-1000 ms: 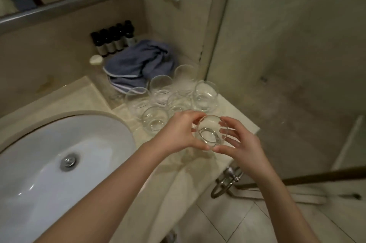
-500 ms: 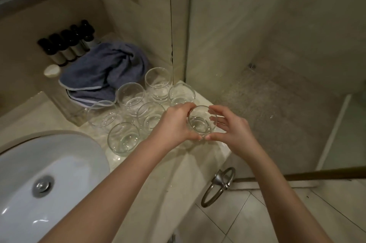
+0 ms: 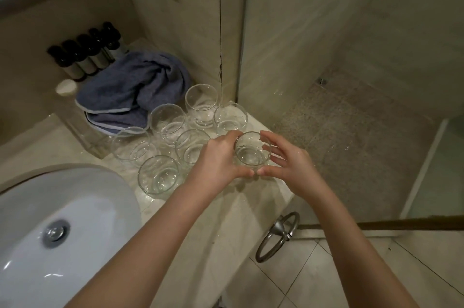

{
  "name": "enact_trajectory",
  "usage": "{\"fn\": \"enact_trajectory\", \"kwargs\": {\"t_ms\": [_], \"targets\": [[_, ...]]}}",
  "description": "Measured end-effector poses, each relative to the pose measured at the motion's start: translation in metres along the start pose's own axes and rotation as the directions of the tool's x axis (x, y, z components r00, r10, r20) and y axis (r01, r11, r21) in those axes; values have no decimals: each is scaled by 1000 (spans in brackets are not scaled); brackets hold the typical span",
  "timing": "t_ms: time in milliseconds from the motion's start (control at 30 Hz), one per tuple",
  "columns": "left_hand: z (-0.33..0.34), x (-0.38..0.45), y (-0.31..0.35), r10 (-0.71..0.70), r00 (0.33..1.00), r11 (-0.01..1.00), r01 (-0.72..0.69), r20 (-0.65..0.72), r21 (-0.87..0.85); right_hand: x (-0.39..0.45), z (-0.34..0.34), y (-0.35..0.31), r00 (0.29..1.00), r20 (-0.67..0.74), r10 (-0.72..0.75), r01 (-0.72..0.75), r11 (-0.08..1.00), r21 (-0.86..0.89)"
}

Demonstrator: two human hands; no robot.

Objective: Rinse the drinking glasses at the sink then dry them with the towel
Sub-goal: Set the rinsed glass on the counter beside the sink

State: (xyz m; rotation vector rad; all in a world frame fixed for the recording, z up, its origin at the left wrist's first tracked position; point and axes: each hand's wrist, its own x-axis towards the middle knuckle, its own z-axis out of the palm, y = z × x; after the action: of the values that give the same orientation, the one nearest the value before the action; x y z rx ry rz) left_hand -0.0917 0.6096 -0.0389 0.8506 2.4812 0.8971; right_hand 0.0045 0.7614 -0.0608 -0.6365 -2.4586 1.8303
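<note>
Both hands hold one glass at the near right corner of the worktop

The left hand (image 3: 221, 157) curls its fingers and thumb round the left side of the held glass (image 3: 252, 149), while the right hand (image 3: 288, 164) pinches its right side, thumb low and fingers spread past the rim; the glass sits upright between the two palms, probably so a wet, slippery wall cannot turn or slip. I cannot tell whether its base touches the worktop (image 3: 253, 207). Six more glasses (image 3: 160, 174) stand mouth up, close together just behind and left of it, likely grouped to wait for drying. The blue towel (image 3: 130, 89) lies bunched behind them, and the sink (image 3: 75, 220) is well to the left
</note>
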Motion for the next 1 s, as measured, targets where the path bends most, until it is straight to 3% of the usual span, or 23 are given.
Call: {"fn": "enact_trajectory", "kwargs": {"t_ms": [200,300,367,433,567,667,867,1000], "targets": [[4,-7,0,-12,1000,1000,12,-9,15,-5,4,0,999,-39,34,-35,999,-16],[6,-22,0,-1,1000,1000,1,-24,31,-17,4,0,981,-92,168,-170,985,-12],[3,-42,0,34,999,994,-35,15,104,-32,6,-1,954,-105,281,-290,953,-90],[-4,-68,-4,41,995,987,-54,91,154,-51,14,-7,948,-64,312,-318,922,-221],[-24,-125,-24,-60,961,932,-44,271,361,-82,57,-36,946,216,242,-75,812,-578],[-44,-166,-49,-217,916,850,7,338,527,-90,104,-57,909,372,186,151,686,-712],[-109,-281,-119,-442,886,822,337,141,458,-115,228,-115,792,600,115,457,540,-707],[-153,-369,-159,-572,820,769,538,-2,346,-142,320,-154,670,736,93,632,449,-632]]}}
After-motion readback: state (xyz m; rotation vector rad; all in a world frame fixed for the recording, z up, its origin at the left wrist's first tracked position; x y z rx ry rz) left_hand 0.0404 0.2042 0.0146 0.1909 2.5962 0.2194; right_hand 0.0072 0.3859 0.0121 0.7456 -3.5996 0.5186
